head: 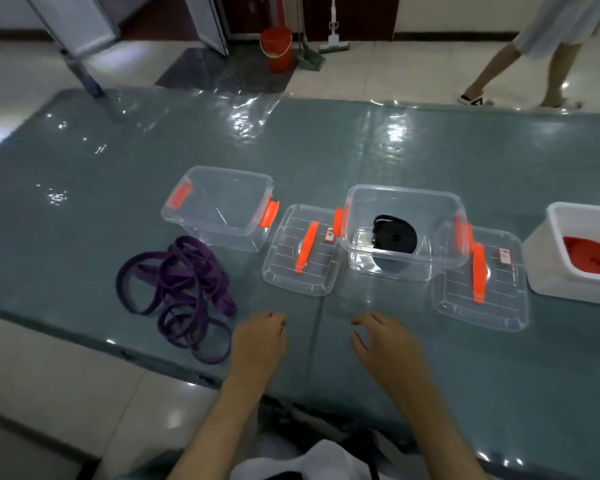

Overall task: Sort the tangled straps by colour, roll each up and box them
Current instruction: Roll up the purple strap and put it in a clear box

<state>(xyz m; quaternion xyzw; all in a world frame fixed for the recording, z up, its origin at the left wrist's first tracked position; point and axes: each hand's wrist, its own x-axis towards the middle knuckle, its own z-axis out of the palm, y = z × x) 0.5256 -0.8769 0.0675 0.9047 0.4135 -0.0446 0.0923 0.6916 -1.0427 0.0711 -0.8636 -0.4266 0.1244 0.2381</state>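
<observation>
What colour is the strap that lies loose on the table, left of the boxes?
Purple. The loose strap shows clearly in the head view, the only one.

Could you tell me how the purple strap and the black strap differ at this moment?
The purple strap sprawls in loose, tangled loops, while the black strap is wound into a tight roll. The purple strap lies on the table near the left hand; the black strap sits inside a clear box. Neither hand touches either strap.

Both hands hover empty beside the tangled purple strap (179, 296).
</observation>
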